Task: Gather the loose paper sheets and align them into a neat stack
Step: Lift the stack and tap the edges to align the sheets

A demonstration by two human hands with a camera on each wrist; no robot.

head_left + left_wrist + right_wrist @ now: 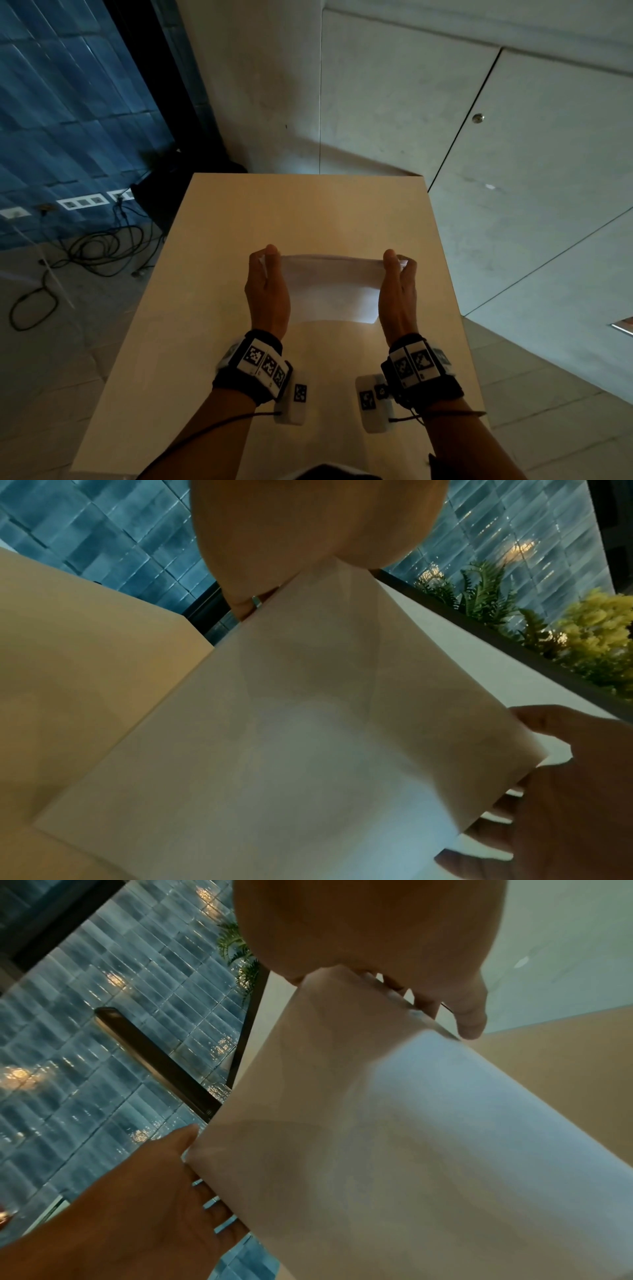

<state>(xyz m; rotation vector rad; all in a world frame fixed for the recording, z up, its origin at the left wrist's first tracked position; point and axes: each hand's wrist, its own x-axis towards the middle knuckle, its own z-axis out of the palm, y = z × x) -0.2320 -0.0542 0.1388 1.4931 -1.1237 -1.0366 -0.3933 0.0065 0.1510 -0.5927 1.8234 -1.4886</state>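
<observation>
On the floor at the far left, dark cables trail below a row of wall sockets set into a blue tiled wall. The beige tabletop fills the middle of the head view, and a person's two hands work above it. The left hand grips the left edge of the paper sheets, thumb on the near face and fingers curled round behind, as the right wrist view shows. The sheets are gathered into one white bundle held upright between the hands, bowed slightly away from the person along the top edge; the lower edge sits at or just above the tabletop, and contact cannot be judged. The right hand grips the right edge the same way, thumb in front and fingers wrapped behind the sheets in the left wrist view. Both wrists wear black bands carrying square black-and-white markers. Behind the tabletop and to the right stands a pale grey wall of large panels. In the wrist views green and yellow plants show in a planter beyond the paper.
</observation>
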